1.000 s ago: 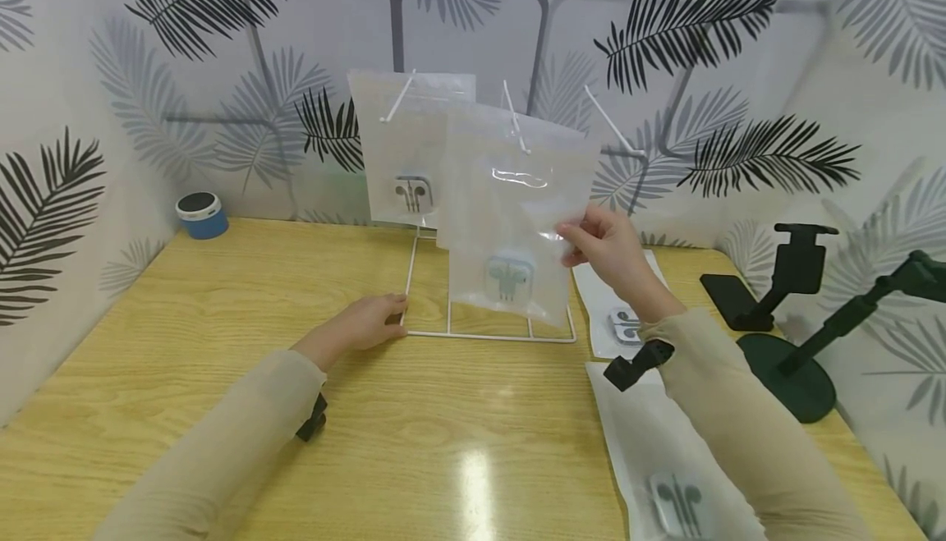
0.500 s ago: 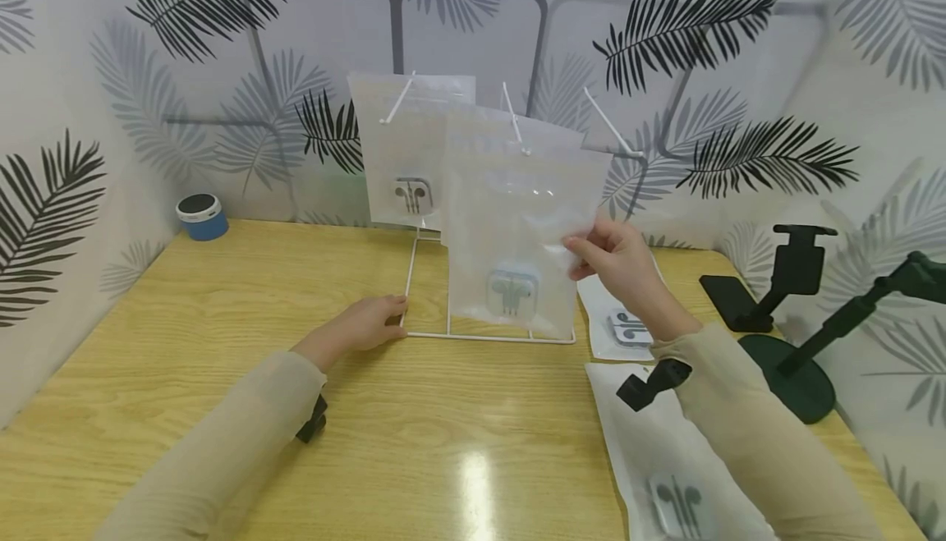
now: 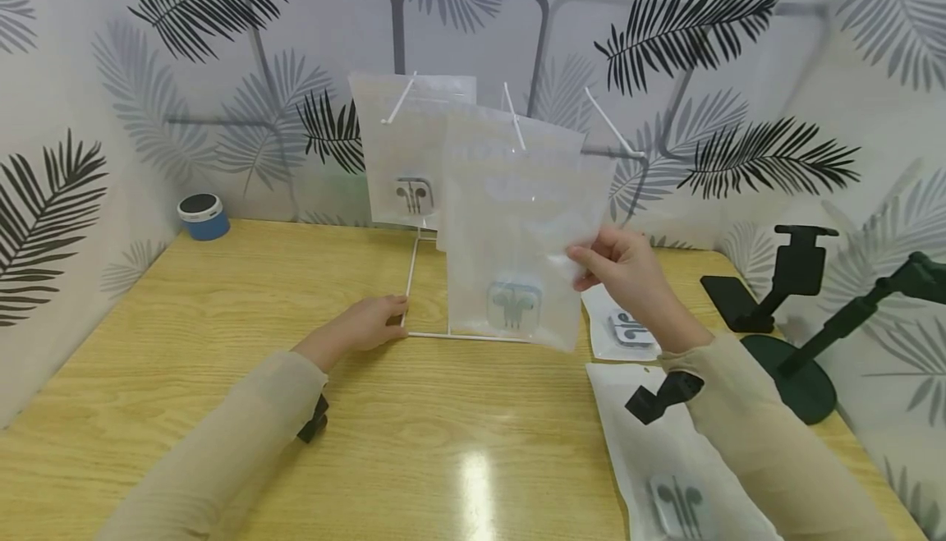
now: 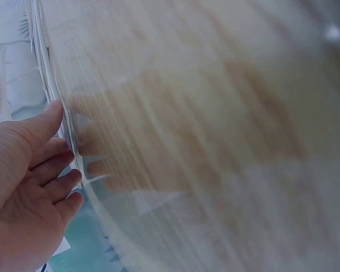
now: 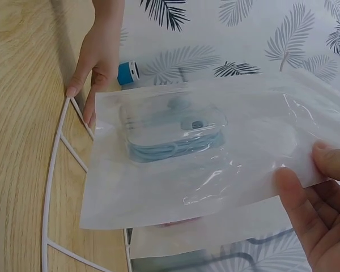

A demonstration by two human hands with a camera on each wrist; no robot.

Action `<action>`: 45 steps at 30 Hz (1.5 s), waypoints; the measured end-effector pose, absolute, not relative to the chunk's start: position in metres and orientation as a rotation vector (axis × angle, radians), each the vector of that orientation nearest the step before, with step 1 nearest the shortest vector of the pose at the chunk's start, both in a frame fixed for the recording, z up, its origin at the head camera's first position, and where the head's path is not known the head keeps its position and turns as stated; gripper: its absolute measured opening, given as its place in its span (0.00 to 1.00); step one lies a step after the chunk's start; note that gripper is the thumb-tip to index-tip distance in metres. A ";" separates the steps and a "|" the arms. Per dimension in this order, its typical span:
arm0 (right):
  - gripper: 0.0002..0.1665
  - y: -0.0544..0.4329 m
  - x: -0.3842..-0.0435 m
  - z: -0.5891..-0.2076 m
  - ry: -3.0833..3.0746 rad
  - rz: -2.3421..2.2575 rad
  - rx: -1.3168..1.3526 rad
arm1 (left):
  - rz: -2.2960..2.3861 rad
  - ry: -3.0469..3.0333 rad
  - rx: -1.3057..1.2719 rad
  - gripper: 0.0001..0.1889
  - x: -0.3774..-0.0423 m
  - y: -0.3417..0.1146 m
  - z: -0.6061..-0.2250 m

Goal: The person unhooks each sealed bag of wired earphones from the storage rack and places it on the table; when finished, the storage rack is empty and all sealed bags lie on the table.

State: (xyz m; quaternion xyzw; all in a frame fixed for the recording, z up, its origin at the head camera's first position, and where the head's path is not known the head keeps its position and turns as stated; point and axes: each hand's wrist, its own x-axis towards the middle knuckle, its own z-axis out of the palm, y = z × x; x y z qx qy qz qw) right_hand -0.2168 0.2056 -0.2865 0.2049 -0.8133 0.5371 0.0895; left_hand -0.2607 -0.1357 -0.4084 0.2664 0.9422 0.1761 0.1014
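My right hand (image 3: 621, 266) pinches the right edge of a clear plastic bag (image 3: 510, 233) with wired earphones (image 3: 513, 307) in a case inside. This bag stands in front of the middle hook (image 3: 513, 118) and covers the hook's tip. Behind it another clear bag (image 3: 547, 126) shows above its top edge. My left hand (image 3: 358, 325) holds the front left corner of the white wire rack (image 3: 429, 335), thumb and fingers on either side of the wire in the right wrist view. A third bag (image 3: 384, 147) with earphones hangs on the left hook (image 3: 399, 98).
The right hook (image 3: 613, 122) carries no bag. Two bagged earphone sets lie on the right, one farther back (image 3: 624, 344) and one nearer (image 3: 628, 410). Beyond them are a black phone (image 3: 727, 299) and a dark stand (image 3: 791, 377). A blue round speaker (image 3: 203, 217) sits back left.
My right hand has moved slightly right and down with its bag, which now hangs lower and straighter and hides the middle hook's tip. My left hand has stayed on the rack.
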 end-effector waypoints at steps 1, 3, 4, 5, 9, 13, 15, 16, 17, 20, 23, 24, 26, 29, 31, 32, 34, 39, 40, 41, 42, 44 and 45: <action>0.09 0.206 -0.216 -0.287 -2.431 1.588 0.600 | 0.518 2.783 0.789 0.29 -0.261 -0.136 -0.409; 0.10 0.206 -0.213 -0.288 -2.448 1.583 0.584 | 0.519 2.780 0.785 0.29 -0.261 -0.135 -0.409; 0.10 0.207 -0.211 -0.289 -2.456 1.585 0.575 | 0.519 2.778 0.783 0.29 -0.261 -0.135 -0.409; 0.10 0.207 -0.210 -0.290 -2.464 1.587 0.571 | 0.520 2.778 0.783 0.29 -0.261 -0.135 -0.409; 0.11 0.210 -0.204 -0.292 -2.482 1.609 0.578 | 0.528 2.777 0.789 0.29 -0.261 -0.135 -0.408; 0.11 0.213 -0.196 -0.296 -2.512 1.615 0.583 | 0.526 2.776 0.812 0.28 -0.260 -0.136 -0.407; 0.11 0.213 -0.192 -0.298 -2.524 1.630 0.582 | 0.520 2.777 0.821 0.28 -0.260 -0.136 -0.407; 0.11 0.214 -0.189 -0.300 -2.526 1.638 0.583 | 0.519 2.777 0.823 0.28 -0.261 -0.136 -0.407; 0.11 0.214 -0.187 -0.301 -2.529 1.644 0.584 | 0.517 2.777 0.824 0.28 -0.261 -0.136 -0.407; 0.10 0.215 -0.179 -0.306 -2.516 1.693 0.615 | 0.518 2.777 0.823 0.28 -0.260 -0.136 -0.406; 0.10 0.217 -0.171 -0.311 -2.511 1.733 0.647 | 0.525 2.775 0.824 0.28 -0.260 -0.135 -0.406; 0.10 0.218 -0.168 -0.313 -2.510 1.751 0.660 | 0.526 2.775 0.826 0.28 -0.260 -0.135 -0.406; 0.09 0.219 -0.162 -0.316 -2.509 1.778 0.692 | 0.527 2.776 0.829 0.28 -0.260 -0.136 -0.406; 0.09 0.220 -0.154 -0.321 -2.506 1.799 0.747 | 0.526 2.780 0.828 0.28 -0.261 -0.136 -0.407; 0.08 0.220 -0.149 -0.324 -2.510 1.826 0.768 | 0.526 2.783 0.825 0.28 -0.261 -0.136 -0.408; 0.08 0.220 -0.147 -0.325 -2.515 1.839 0.773 | 0.529 2.782 0.817 0.29 -0.261 -0.136 -0.409; 0.09 0.221 -0.143 -0.327 -2.536 1.875 0.758 | 0.527 2.782 0.811 0.29 -0.262 -0.136 -0.409; 0.11 0.223 -0.137 -0.334 -2.572 1.981 0.689 | 0.510 2.785 0.814 0.29 -0.262 -0.136 -0.408; 0.10 0.224 -0.137 -0.335 -2.567 1.993 0.687 | 0.508 2.785 0.814 0.29 -0.262 -0.136 -0.408; 0.09 0.226 -0.136 -0.337 -2.562 2.008 0.683 | 0.508 2.786 0.815 0.29 -0.262 -0.136 -0.407; 0.07 0.228 -0.137 -0.339 -2.554 2.019 0.683 | 0.507 2.785 0.816 0.29 -0.261 -0.135 -0.407; 0.05 0.232 -0.137 -0.341 -2.546 2.042 0.668 | 0.511 2.783 0.815 0.29 -0.260 -0.135 -0.406; 0.06 0.233 -0.137 -0.342 -2.548 2.050 0.656 | 0.511 2.782 0.817 0.29 -0.260 -0.135 -0.405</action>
